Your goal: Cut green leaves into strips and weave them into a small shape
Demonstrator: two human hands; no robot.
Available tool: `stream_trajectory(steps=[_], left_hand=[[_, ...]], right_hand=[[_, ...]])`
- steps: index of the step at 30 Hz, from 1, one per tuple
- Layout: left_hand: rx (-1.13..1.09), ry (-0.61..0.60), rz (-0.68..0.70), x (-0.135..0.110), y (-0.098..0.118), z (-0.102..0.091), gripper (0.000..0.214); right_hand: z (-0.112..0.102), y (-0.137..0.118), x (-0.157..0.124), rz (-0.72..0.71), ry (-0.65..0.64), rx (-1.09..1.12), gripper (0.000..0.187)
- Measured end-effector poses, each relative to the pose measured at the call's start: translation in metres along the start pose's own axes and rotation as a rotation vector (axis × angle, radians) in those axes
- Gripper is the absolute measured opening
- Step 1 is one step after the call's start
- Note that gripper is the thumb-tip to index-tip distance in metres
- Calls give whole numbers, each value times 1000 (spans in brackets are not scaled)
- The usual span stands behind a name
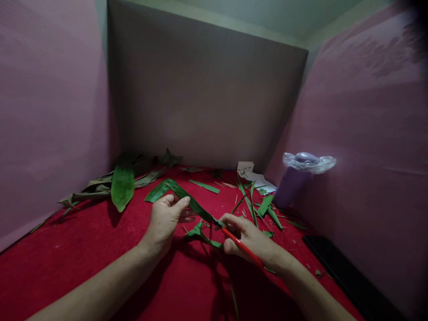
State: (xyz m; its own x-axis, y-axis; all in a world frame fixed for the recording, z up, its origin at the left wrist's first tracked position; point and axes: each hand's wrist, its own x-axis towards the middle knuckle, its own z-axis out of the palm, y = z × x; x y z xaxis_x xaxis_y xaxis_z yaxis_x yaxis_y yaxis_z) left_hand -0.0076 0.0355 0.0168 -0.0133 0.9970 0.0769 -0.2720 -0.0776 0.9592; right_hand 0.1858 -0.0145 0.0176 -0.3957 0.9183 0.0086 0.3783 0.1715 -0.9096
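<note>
My left hand point(167, 221) pinches a long green leaf strip point(187, 199) between thumb and fingers, holding it above the red cloth point(83, 254). My right hand point(245, 238) is closed round a thin red-handled cutting tool point(241, 246); its dark tip meets the strip's lower end near the middle of the cloth. Cut green pieces point(200, 232) lie under and between the hands.
A broad green leaf point(122, 183) and dried brown leaves point(96, 187) lie at the back left. Leaf scraps point(257, 203) and white paper point(254, 176) sit at the back right beside a purple cylinder point(292, 183) wrapped in plastic. A dark flat object point(337, 267) lies at right. Pink walls enclose the space.
</note>
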Motion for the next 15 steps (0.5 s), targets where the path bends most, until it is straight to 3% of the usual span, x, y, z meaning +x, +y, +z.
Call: stream_trajectory(steps=[7,15], left_hand=[[1,-9,-22,-3,-3,3,18],[19,-18,-38,-8,-4,5,20]], right_hand=[[1,3,1,-24,-6,11,41],[5,5,5,-14,21,98,44]])
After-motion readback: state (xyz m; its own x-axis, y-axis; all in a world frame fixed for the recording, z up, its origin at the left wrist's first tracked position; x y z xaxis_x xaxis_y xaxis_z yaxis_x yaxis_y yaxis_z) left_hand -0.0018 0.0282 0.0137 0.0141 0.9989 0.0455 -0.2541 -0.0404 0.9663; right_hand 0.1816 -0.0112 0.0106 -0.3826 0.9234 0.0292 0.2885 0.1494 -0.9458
